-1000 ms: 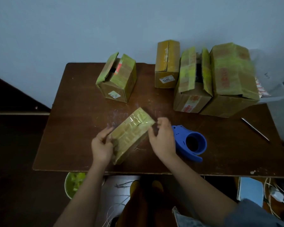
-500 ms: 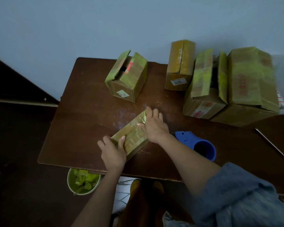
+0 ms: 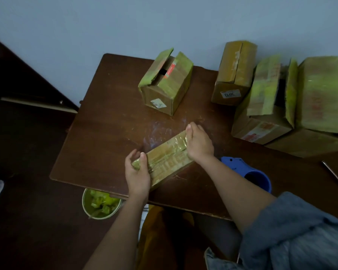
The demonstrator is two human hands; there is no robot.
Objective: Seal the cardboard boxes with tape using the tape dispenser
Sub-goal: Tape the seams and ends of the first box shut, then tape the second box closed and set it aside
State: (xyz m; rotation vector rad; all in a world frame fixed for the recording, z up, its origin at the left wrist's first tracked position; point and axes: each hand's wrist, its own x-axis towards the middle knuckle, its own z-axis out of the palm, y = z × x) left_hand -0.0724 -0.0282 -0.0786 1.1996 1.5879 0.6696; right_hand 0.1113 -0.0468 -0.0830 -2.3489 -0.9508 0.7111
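While the flat box (image 3: pixel 165 159) lying near the front edge of the bench (image 3: pixel 105 123) already wears glossy, wrinkled clear tape along its top seam, the rest of the job looks barely begun, judging by the boxes behind it. The left hand (image 3: pixel 138 172) grips the near end of that flat box, thumb on top and fingers curled round the end, and the right hand (image 3: pixel 198 142) curls over its far end, fingers bent down the end face, apparently pressing tape flat. Just right of the flat box, partly hidden by the right forearm, the blue tape dispenser (image 3: pixel 250 172) of smooth moulded plastic rests on the bench, held by neither hand. Behind the flat box a small cube-shaped carton (image 3: pixel 165 88) gapes with its flaps raised, and to the far right another open carton (image 3: pixel 265 106) shows upright flaps; both seem unsealed. All are matte, scuffed corrugated cardboard.
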